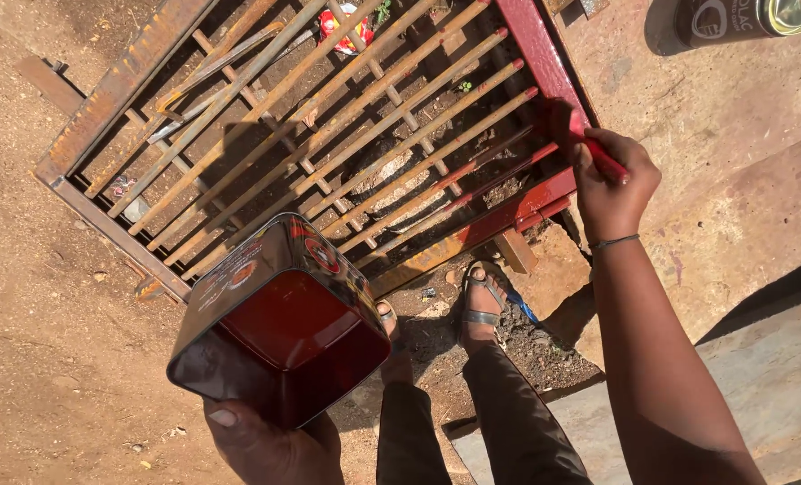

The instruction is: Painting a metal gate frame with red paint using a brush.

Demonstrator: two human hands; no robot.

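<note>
A square tin (279, 323) of dark red paint sat at seven o'clock, the left hand (270, 445) gripping it from beneath. At two o'clock the right hand (611, 184) closed its fingers around a red-coated brush (589, 144) against the rusty metal grille (329, 135), its near corner glossy red. A round dark can (751, 18) stood at one o'clock on stone.

Metal grille (329, 135): rusty, rough, matt; right end w/ glossy wet red paint. Tin can (279, 319): shiny metal, glossy red paint inside. Ground (23, 359): dry, gritty dirt.
</note>
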